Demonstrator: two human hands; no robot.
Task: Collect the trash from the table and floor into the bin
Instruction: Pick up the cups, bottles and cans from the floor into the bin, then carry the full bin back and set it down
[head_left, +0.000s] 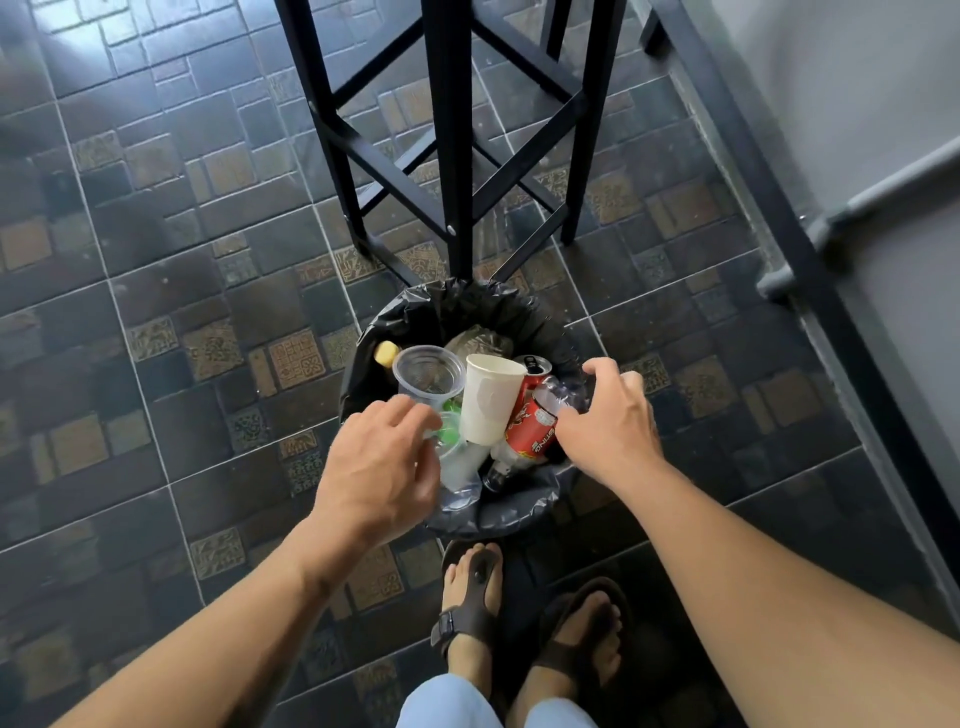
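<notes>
Reaching over the bin (519, 512), both hands work at its mouth, where the trash is already heaped to the rim: a clear plastic cup (429, 375), a white paper cup (485, 400), a red can (530, 426) and a crushed clear bottle (563, 392). The left hand (374, 467) hangs over the near-left rim, fingers curled loosely around clear plastic; whether they truly grip it I cannot tell. The right hand (613, 421) has its fingers spread and bent over the crushed bottle, touching it, seemingly pressing rather than holding.

To do this step well, push the tall pieces down and inward, since the paper cup stands above the rim and could tip out. Press evenly so the black liner (452, 301) does not slip off the edge.

Room is tight ahead: the black stool legs (457, 156) stand just beyond the bin, and sandalled feet (472, 597) are just behind it. The tiled floor (182, 312) to the left lies open.
</notes>
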